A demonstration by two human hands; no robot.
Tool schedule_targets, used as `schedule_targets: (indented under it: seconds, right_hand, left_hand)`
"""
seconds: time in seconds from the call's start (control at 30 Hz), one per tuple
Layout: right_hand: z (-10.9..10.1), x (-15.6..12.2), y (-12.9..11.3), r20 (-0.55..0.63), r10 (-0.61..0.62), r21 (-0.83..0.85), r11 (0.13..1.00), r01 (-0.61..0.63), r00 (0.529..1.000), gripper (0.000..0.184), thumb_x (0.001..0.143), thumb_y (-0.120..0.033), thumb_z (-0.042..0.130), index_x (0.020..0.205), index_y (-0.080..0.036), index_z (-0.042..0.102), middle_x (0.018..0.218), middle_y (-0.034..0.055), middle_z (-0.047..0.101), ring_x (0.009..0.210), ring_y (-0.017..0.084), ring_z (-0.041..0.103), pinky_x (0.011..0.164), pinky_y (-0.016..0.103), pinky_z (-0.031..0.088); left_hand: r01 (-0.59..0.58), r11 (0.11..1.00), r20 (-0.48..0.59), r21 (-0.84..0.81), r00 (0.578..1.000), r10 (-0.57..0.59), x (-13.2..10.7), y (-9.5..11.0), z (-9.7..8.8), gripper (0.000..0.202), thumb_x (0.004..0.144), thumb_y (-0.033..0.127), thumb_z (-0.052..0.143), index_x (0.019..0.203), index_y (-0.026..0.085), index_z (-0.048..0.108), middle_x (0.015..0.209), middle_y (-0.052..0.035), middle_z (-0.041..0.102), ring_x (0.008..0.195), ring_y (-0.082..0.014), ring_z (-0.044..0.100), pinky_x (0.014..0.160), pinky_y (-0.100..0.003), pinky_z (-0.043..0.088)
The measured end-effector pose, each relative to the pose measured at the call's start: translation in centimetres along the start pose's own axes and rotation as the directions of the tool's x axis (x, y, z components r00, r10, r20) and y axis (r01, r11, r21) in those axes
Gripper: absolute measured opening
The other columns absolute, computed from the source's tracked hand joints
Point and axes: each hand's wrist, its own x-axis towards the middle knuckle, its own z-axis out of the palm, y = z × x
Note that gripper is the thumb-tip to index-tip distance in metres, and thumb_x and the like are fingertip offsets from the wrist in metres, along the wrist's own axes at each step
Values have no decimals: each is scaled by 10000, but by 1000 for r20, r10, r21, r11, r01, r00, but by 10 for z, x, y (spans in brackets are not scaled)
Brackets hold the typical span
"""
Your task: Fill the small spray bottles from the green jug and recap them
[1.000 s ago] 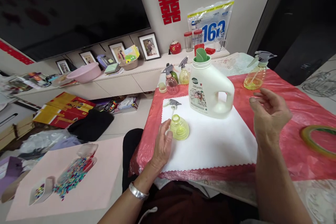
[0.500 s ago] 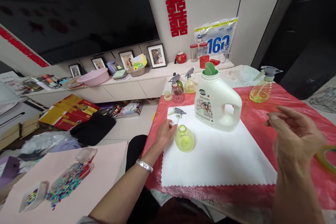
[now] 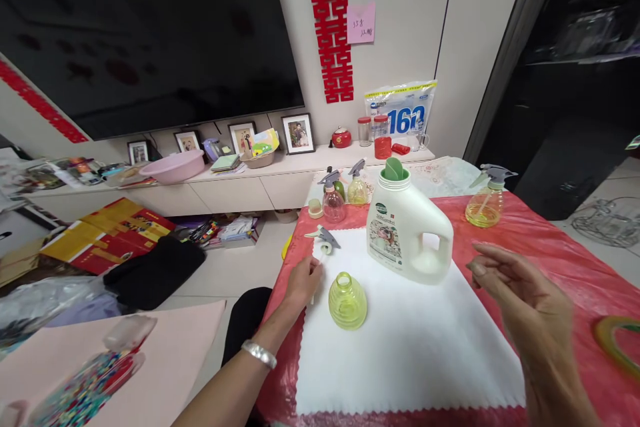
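Note:
My left hand (image 3: 301, 285) is closed around the thin tube of a grey spray nozzle (image 3: 325, 238), whose head sticks out beyond my fingers. Just right of that hand, an uncapped yellow-green bottle (image 3: 347, 303) stands upright on a white scallop-edged mat (image 3: 425, 353). What liquid it holds is hard to make out. My right hand (image 3: 525, 307) hovers over the table's right side, fingers loosely curled and apart, with nothing in them. Behind the mat's middle stands a large white jug (image 3: 407, 233) with a green scoop-like piece (image 3: 394, 169) in its mouth.
A pink spray bottle (image 3: 333, 203) and a yellowish one (image 3: 357, 190) stand at the back left of the red-covered table (image 3: 457, 210). Another spray bottle (image 3: 485, 205) is at the back right. A roll of tape (image 3: 620, 340) lies at the right edge.
My left hand has closed on the nozzle's tube and shifted the nozzle slightly left. My right hand has come a little inward. The camera view has tilted up.

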Motion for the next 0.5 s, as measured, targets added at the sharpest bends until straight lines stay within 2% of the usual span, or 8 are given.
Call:
schedule_targets:
  seconds: [0.13,0.2,0.27,0.37,0.43,0.5]
  right_hand:
    - [8,-10,-5,159,-20,-19,1000,23,987,354,782,-441,812,957,-148,720,828,65,631,637,126,615,570,154,551]
    - [15,-17,-11,267,-28,-1,1000,29,963,310,837,-441,780,919,-149,714,831,59,624,642,116,607,566,142,534]
    - [23,-26,-20,389,-32,28,999,23,921,265,896,-420,741,934,-159,711,848,54,622,692,112,614,604,135,526]
    - [38,-40,-36,572,-40,129,991,-42,819,212,972,-373,680,1087,-198,714,954,56,627,835,109,617,732,144,521]
    - [50,-50,-42,679,-48,245,955,-165,732,295,979,-386,681,1225,-222,685,1055,69,610,870,104,588,764,163,509]
    - [60,-57,-43,743,-44,355,871,-338,668,372,947,-397,733,1278,-243,658,1106,68,585,822,79,546,717,154,474]
  left_hand:
    - [-11,984,-8,-180,1000,9,-14,6,-30,247,893,430,469,835,209,561,552,68,513,457,-121,485,488,-233,388]
    - [-52,919,-39,-391,998,40,-26,19,-49,306,865,501,556,881,197,586,550,84,493,439,-98,437,471,-217,362]
    - [-76,861,-34,-503,997,68,-41,38,-66,348,831,533,640,890,191,617,538,87,492,431,-83,425,468,-203,349]
    - [-18,805,114,-594,988,106,-71,60,-78,391,794,565,716,898,195,646,520,72,535,391,-79,442,449,-201,339]
    - [77,775,277,-627,952,129,-91,67,-76,412,790,591,727,906,202,657,521,53,567,362,-78,440,420,-198,310]
    - [154,763,399,-628,905,146,-108,69,-70,433,795,620,716,910,206,663,531,37,592,339,-75,428,395,-197,283]
